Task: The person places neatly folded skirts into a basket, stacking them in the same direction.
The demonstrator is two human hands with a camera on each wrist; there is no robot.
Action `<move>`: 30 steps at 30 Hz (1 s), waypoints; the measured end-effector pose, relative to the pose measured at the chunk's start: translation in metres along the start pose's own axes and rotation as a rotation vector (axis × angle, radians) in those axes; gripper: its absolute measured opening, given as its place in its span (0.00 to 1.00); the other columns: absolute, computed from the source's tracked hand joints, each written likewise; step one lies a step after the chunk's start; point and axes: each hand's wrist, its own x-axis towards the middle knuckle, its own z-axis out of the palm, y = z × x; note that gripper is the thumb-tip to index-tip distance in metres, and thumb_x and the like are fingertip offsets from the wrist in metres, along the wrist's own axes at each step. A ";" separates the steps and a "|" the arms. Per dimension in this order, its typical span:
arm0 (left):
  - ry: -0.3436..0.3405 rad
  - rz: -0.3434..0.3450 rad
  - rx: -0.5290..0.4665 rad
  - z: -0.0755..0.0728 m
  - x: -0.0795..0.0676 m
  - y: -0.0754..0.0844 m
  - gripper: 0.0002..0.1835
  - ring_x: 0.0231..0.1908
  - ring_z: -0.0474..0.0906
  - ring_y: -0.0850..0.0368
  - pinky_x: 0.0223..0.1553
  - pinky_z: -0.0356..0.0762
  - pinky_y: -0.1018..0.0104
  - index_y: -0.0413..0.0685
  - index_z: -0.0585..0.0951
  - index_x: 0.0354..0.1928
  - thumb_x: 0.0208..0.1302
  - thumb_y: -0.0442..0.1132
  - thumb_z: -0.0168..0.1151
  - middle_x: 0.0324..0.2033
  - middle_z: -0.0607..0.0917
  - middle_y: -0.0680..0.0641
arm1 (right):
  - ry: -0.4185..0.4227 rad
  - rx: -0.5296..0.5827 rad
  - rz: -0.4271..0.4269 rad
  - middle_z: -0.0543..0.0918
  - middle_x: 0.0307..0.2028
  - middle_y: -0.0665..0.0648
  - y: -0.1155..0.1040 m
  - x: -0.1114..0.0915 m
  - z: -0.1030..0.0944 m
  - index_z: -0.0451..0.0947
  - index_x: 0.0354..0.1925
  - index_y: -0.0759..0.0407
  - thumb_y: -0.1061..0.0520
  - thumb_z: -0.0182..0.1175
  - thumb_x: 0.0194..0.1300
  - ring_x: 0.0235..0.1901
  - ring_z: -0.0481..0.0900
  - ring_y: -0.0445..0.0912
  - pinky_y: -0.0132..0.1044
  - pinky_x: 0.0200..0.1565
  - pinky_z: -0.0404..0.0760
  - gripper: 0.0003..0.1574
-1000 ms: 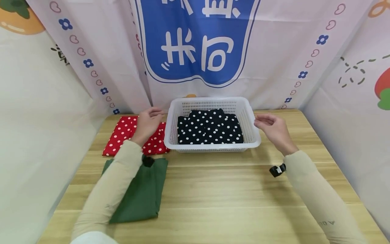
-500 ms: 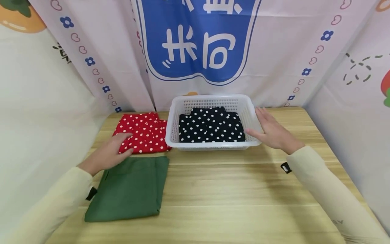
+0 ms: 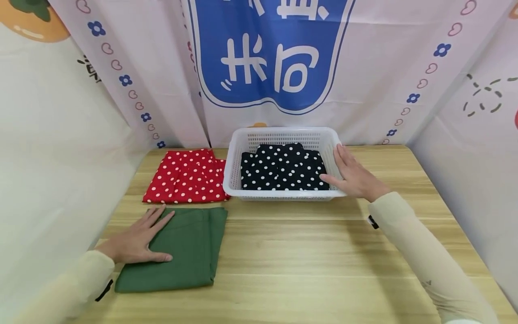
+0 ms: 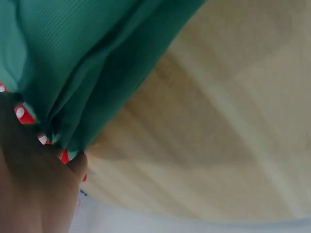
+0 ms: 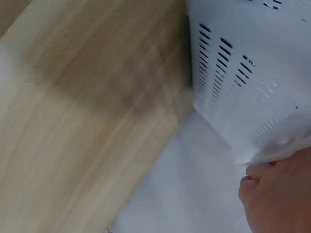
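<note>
My left hand (image 3: 135,240) rests with spread fingers on the left part of a folded green cloth (image 3: 186,247). In the left wrist view, the cloth's layered folds (image 4: 92,73) lie right at the fingertips. My right hand (image 3: 356,177) rests on the right rim of a white plastic basket (image 3: 283,194), fingers fairly straight, thumb reaching over the inside. From the right wrist view, its fingertips (image 5: 250,179) touch the rim beside the slotted wall. Inside the basket lies a folded black cloth with white polka dots (image 3: 283,168).
A folded red polka-dot cloth (image 3: 188,177) lies behind the green one, its right end against the basket. The wooden table (image 3: 283,256) is bounded by a printed curtain (image 3: 364,90) at the back and white side sheets.
My left hand has left the basket's left side, passed over the red cloth and come down on the green cloth. My right hand has shifted inward onto the rim, its thumb now over the inside.
</note>
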 end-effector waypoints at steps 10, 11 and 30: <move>0.042 0.033 0.014 0.006 0.002 0.005 0.62 0.74 0.38 0.30 0.64 0.52 0.27 0.56 0.46 0.77 0.46 0.72 0.66 0.77 0.41 0.39 | -0.002 0.024 0.007 0.22 0.76 0.57 0.002 0.000 0.005 0.23 0.75 0.58 0.23 0.39 0.66 0.77 0.24 0.53 0.60 0.75 0.40 0.63; 0.042 0.037 0.023 0.006 0.003 0.006 0.62 0.74 0.39 0.31 0.64 0.52 0.27 0.56 0.46 0.77 0.46 0.73 0.65 0.77 0.41 0.39 | -0.001 0.024 0.009 0.22 0.76 0.57 0.002 0.000 0.005 0.23 0.75 0.58 0.23 0.39 0.66 0.77 0.24 0.53 0.60 0.75 0.40 0.62; 0.039 0.025 0.085 0.029 0.065 0.114 0.66 0.75 0.35 0.33 0.70 0.47 0.29 0.57 0.44 0.77 0.41 0.87 0.48 0.77 0.40 0.42 | 0.004 0.019 0.001 0.23 0.76 0.58 0.004 0.000 0.006 0.24 0.75 0.59 0.24 0.41 0.66 0.77 0.27 0.56 0.61 0.74 0.42 0.63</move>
